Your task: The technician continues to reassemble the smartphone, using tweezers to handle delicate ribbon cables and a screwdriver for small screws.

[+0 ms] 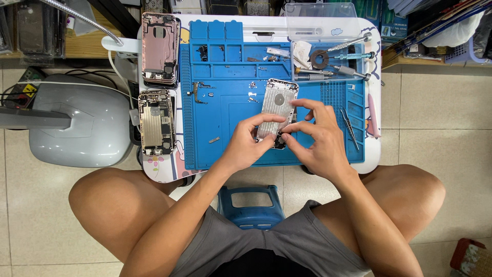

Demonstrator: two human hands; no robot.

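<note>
A silver phone housing lies back-side up on the blue repair mat, tilted slightly. My left hand holds its lower left edge with thumb and forefinger. My right hand pinches at its lower right end, fingers curled over the bottom, where dark parts show. Both hands meet at the housing's near end and hide it.
Two opened phones, a pink one and a gold one, lie at the small white table's left. Screwdrivers, a tape roll, tweezers and small screws sit on the mat. A blue stool stands between my knees, a grey machine at left.
</note>
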